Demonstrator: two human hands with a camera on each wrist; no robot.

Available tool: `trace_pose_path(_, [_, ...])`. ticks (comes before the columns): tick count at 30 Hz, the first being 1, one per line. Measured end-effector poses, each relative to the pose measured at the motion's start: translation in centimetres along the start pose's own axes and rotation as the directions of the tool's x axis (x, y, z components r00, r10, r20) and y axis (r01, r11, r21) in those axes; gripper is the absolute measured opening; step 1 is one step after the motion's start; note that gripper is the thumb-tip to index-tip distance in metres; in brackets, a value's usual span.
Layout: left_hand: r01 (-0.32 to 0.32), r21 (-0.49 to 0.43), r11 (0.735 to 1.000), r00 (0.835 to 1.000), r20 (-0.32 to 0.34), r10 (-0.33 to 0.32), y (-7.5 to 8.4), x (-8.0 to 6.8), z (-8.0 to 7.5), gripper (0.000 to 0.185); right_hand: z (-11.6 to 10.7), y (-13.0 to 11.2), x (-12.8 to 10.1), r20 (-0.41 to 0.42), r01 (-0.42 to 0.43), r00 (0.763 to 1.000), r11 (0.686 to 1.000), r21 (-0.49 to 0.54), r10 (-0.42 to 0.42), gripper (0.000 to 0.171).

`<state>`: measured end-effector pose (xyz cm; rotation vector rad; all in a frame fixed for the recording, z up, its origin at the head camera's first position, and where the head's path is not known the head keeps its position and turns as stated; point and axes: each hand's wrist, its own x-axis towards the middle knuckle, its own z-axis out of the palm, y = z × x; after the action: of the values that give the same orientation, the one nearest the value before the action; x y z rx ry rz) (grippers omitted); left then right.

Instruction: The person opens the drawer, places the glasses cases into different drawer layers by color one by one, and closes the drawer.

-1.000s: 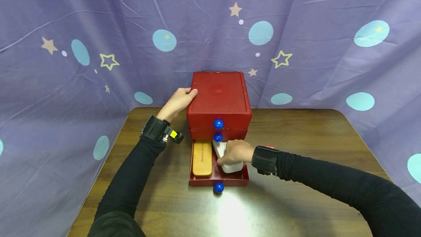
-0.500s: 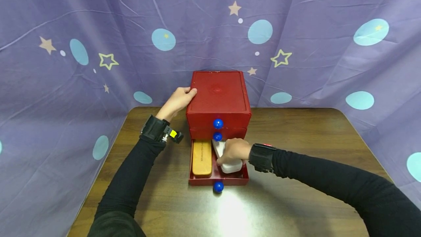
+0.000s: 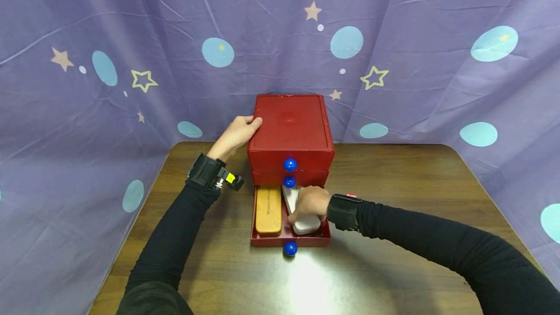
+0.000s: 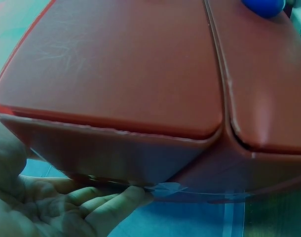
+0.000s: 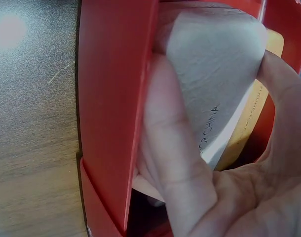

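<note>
My left hand [image 3: 238,135] rests on the left side of a red drawer cabinet [image 3: 290,125], thumb over the top edge. In the left wrist view its fingers [image 4: 113,207] lie fairly straight along the side. At the cabinet's pulled-out bottom drawer [image 3: 289,241], my right hand [image 3: 310,203] holds a white slim case [image 3: 306,225] by its sides. The right wrist view shows the white case [image 5: 214,59] between thumb and fingers, with dark lettering partly visible. A yellow case [image 3: 269,210] of similar shape lies in the drawer's left half.
Blue round knobs, such as the bottom drawer's knob [image 3: 290,249], stick out from the drawer fronts. The upper two drawers are closed. Below the cabinet is a wooden table [image 3: 393,179]; a purple patterned curtain [image 3: 415,13] hangs close behind.
The right hand and the white case's near end have shifted slightly left in the drawer, leaving the case less slanted. The left hand and the cabinet stay put.
</note>
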<state>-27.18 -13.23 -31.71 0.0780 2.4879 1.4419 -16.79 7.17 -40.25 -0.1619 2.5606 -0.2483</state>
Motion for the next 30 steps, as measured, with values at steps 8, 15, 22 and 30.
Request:
trace_pose_path(8, [-0.009, 0.013, 1.0, 1.0, 0.001, 0.009, 0.0, -0.1, -0.1, 0.056, 0.4, -0.1, -0.1, -0.024, 0.007, 1.0, 0.999, -0.051, -0.008, 0.056])
trace_pose_path(15, [0.001, 0.021, 1.0, 1.0, -0.003, -0.001, 0.0, -0.1, -0.1, 0.056, 1.0, 0.1, 0.0, -0.063, 0.024, 0.998, 0.997, -0.07, -0.029, 0.054])
trace_pose_path(22, [0.006, 0.019, 1.0, 1.0, -0.006, -0.006, 0.0, 0.1, -0.1, 0.056, 1.3, 0.1, 0.5, -0.074, 0.024, 0.997, 0.997, -0.076, -0.029, 0.058])
trace_pose_path(30, [-0.005, 0.014, 1.0, 1.0, -0.01, 0.005, 0.0, 0.0, 0.0, 0.056, 0.8, 0.0, 0.5, -0.045, 0.047, 0.998, 0.997, -0.064, -0.05, 0.055])
